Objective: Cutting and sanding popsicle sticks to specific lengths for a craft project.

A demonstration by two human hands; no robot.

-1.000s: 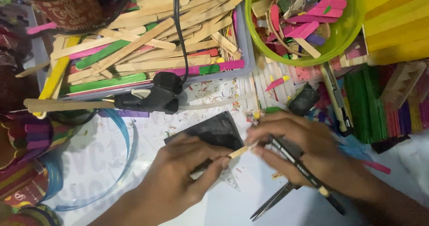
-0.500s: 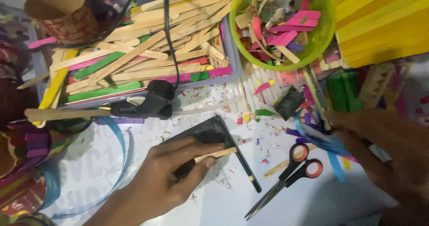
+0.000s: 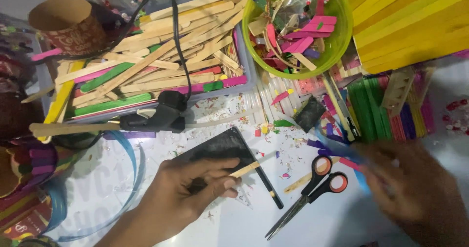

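My left hand [image 3: 188,188] rests on the white table and pinches a short plain wooden stick [image 3: 246,169] against a dark flat square pad [image 3: 222,147]. A thin black pencil [image 3: 266,183] lies beside the stick. My right hand [image 3: 410,188] is blurred at the lower right, over blue strips [image 3: 337,147]; whether it holds anything I cannot tell. Orange-handled scissors [image 3: 312,188] lie on the table between the two hands, touched by neither.
A black glue gun [image 3: 156,117] lies above my left hand, its cord running up. Behind it stand a tray of wooden sticks [image 3: 151,61], a green bowl of scraps [image 3: 337,42], a paper cup [image 3: 68,25] and stacks of yellow, green and purple sticks [image 3: 391,100].
My right hand let go of the scissors, which now lie on the table, and moved right. My left hand still pins the small stick.
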